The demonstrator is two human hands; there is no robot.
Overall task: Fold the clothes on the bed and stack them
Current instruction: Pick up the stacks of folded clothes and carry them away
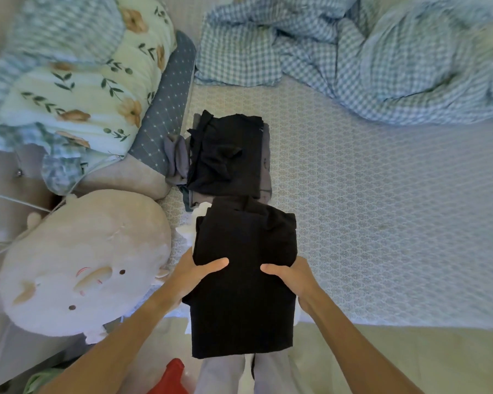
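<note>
We hold a folded black garment (pixel 244 282) at the bed's (pixel 367 211) near edge, left hand (pixel 195 275) and right hand (pixel 292 275) gripping its sides, thumbs on top. The stack (pixel 228 155) lies just beyond; a plush (pixel 80 263) crowds the left, a checked quilt (pixel 367 52) far right.

Round pink plush toy (pixel 83 263) at left bed edge. Floral pillow (pixel 80 89) behind it, dotted blue-grey cushion (pixel 168 103) just beside. Crumpled blue checked duvet (pixel 367 58) at far right. Red object (pixel 172 378) at bottom, unclear.
</note>
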